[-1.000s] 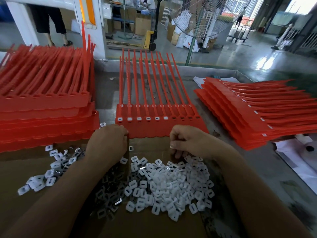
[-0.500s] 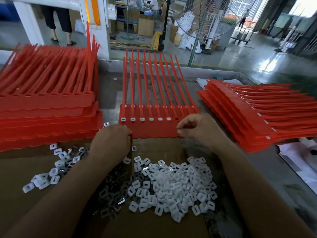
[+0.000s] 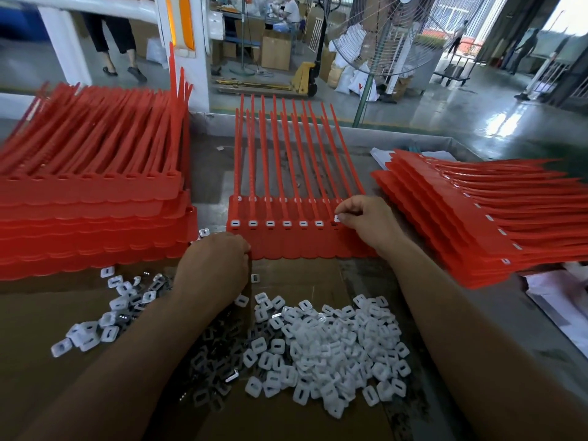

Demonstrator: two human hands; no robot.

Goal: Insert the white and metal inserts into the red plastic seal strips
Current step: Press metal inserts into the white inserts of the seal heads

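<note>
Right hand (image 3: 366, 218): thumb and forefinger pinch one white insert (image 3: 337, 219), held at the seventh socket of the red seal strip sheet (image 3: 286, 241). The sheet lies flat just ahead of both hands, its tails pointing away. Left of the pinch, six seated inserts (image 3: 270, 223) fill the sockets in a row. Left hand (image 3: 213, 265): knuckles up, fingers curled under, set against the near-left edge of the sheet. Whether it grips that edge or holds anything inside cannot be told. On the wearer's side of the hands, between the forearms, a loose pile of white inserts (image 3: 334, 345) lies on a cardboard sheet (image 3: 296, 275). Darker metal inserts (image 3: 216, 361) lie beside and partly under the left forearm, touching the white pile. A smaller scatter of inserts (image 3: 105, 323) sits outboard of the left forearm. A tall stack of red strips (image 3: 89, 218) stands left of the left hand, and a fanned stack (image 3: 477, 224) lies right of the right hand, near the wrist. Grey desk (image 3: 213, 186) shows ahead of the left hand, between tall stack and sheet.
</note>
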